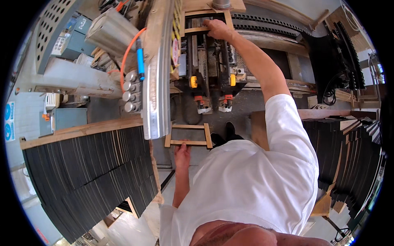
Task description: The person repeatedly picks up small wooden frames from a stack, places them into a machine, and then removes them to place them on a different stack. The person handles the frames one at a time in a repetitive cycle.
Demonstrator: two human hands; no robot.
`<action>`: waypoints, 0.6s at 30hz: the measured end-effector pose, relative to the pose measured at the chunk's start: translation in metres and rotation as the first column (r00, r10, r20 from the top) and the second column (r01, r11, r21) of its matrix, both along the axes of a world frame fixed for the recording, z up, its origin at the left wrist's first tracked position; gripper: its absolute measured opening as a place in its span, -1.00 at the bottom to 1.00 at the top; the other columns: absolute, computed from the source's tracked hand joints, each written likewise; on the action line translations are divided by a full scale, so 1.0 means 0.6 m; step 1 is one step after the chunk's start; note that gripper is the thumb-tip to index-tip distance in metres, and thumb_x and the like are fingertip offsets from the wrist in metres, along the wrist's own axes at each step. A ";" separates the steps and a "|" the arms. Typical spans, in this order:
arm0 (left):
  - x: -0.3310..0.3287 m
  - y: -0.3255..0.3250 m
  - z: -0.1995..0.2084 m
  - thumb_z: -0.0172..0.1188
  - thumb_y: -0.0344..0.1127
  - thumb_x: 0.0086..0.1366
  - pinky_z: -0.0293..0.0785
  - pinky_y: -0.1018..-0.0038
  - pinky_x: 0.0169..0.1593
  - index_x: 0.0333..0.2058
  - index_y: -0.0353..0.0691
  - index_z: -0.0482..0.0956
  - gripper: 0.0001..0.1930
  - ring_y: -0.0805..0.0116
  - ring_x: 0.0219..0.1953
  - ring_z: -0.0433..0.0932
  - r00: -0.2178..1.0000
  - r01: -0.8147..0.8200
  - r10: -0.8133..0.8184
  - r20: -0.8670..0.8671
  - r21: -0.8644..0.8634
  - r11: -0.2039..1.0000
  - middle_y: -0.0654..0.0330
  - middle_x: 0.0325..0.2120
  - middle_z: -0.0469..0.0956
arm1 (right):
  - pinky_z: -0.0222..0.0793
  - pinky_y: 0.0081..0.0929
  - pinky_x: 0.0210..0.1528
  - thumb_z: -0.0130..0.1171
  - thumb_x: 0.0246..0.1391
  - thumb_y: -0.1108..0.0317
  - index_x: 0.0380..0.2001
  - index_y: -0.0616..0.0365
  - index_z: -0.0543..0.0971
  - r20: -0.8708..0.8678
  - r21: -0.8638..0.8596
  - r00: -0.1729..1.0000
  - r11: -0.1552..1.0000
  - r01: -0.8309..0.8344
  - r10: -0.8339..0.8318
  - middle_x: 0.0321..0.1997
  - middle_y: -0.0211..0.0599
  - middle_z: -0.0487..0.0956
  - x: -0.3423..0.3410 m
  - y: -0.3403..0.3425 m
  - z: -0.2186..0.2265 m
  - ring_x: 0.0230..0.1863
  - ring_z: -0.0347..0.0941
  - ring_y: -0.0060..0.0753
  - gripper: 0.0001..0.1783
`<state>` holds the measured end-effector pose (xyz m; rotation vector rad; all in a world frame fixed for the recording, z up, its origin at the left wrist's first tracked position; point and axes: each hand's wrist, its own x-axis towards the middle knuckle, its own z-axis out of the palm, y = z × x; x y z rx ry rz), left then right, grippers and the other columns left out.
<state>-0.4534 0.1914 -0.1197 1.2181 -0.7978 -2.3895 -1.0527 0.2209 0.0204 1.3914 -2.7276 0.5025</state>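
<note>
My left hand (pixel 182 153) is low and near my body, its fingers closed round the near rail of a small rectangular wooden frame (pixel 189 143). The frame has pale rails, and its side pieces run a little past the near rail. Stretched far ahead, my right hand (pixel 218 30) is closed on the end of a light wooden rail (pixel 196 30), part of a second frame lying in the machine (pixel 200 61). My fingertips there are partly hidden. Two yellow knobs (pixel 193 81) and orange-red clamps (pixel 199 99) sit at the machine's near end.
A metal beam (pixel 156 90) with striped tape rises left of the machine, beside an orange hose (pixel 124 61). Dense rows of black-faced strips (pixel 90 172) stand in a wooden rack at left; more black strips (pixel 328 147) stand at right. A black chain track (pixel 266 22) runs along the far side.
</note>
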 end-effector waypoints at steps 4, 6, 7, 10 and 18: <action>-0.069 0.009 0.009 0.10 -0.49 0.33 0.31 0.29 0.23 0.07 -0.27 0.38 -0.66 0.24 0.13 0.42 0.993 0.089 -0.086 0.084 -0.042 0.995 0.12 0.00 0.46 | 0.43 -0.10 -0.01 0.38 -0.19 0.33 -0.02 0.13 0.52 0.001 0.067 0.997 0.995 -0.076 0.076 -0.20 -0.04 0.61 -0.012 0.003 0.005 -0.04 0.50 0.06 -0.44; -0.099 0.020 0.012 0.11 -0.49 0.33 0.30 0.30 0.23 0.08 -0.27 0.37 -0.65 0.25 0.13 0.41 0.988 0.120 -0.115 0.099 -0.046 0.992 0.13 0.00 0.45 | 0.44 -0.12 -0.01 0.39 -0.20 0.31 -0.06 0.15 0.55 0.004 0.096 0.990 0.985 -0.143 0.143 -0.21 -0.07 0.62 -0.016 0.001 0.011 -0.05 0.51 0.04 -0.47; -0.111 0.026 0.013 0.11 -0.49 0.32 0.30 0.30 0.23 0.08 -0.28 0.36 -0.64 0.25 0.14 0.41 0.987 0.132 -0.127 0.098 -0.044 0.990 0.13 0.00 0.45 | 0.46 -0.18 0.01 0.41 -0.14 0.24 -0.21 0.14 0.63 -0.010 0.172 0.989 0.975 -0.143 0.147 -0.16 -0.09 0.62 -0.017 -0.002 0.017 -0.03 0.52 -0.01 -0.62; -0.133 0.051 0.010 0.11 -0.49 0.32 0.30 0.30 0.23 0.10 -0.29 0.34 -0.62 0.25 0.13 0.42 0.989 0.131 -0.127 0.073 -0.040 0.991 0.12 0.01 0.45 | 0.46 -0.17 0.01 0.42 -0.15 0.24 -0.21 0.14 0.63 -0.021 0.231 0.984 0.958 -0.168 0.178 -0.14 -0.13 0.62 -0.012 0.004 0.045 -0.01 0.52 -0.03 -0.61; -0.146 0.100 -0.004 0.10 -0.50 0.33 0.35 0.31 0.19 0.13 -0.30 0.32 -0.60 0.26 0.11 0.45 0.992 0.082 -0.078 0.095 -0.037 0.996 0.12 -0.01 0.47 | 0.40 -0.19 0.08 0.44 -0.16 0.19 -0.21 0.07 0.65 -0.100 0.321 0.966 0.927 -0.194 0.237 -0.13 -0.21 0.62 -0.013 0.005 0.060 0.03 0.52 -0.14 -0.61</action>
